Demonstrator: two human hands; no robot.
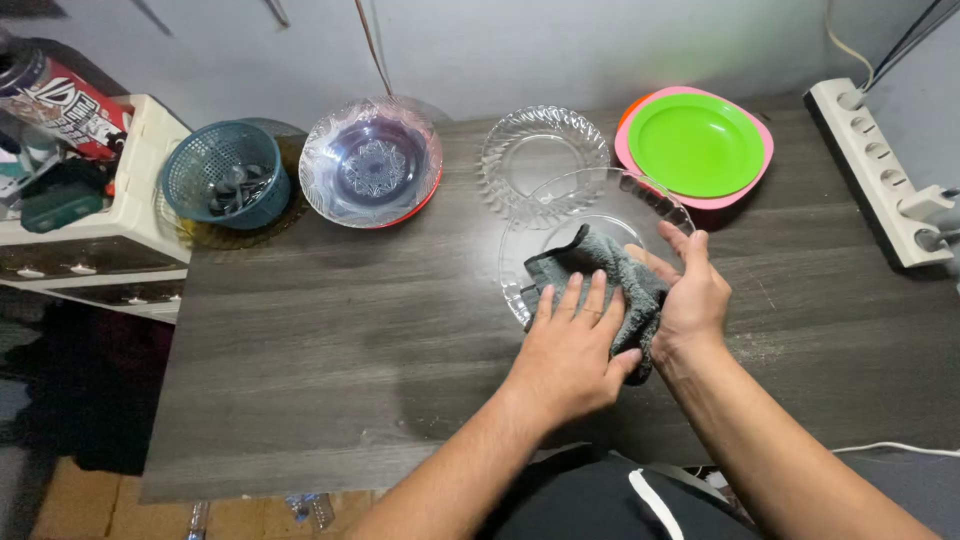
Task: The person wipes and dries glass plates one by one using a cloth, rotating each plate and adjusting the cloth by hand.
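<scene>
I hold a clear glass plate tilted up over the middle of the dark wooden table. My right hand grips its right rim, fingers curled over the edge. A grey cloth lies against the plate's face. My left hand presses flat on the cloth, with the thumb pinching its lower fold. The plate's near edge is hidden behind both hands.
A second clear glass plate lies flat behind the held one. At the back right is a green plate stacked on a pink one. Back left hold a patterned clear bowl and a teal basket. A white power strip runs along the right edge.
</scene>
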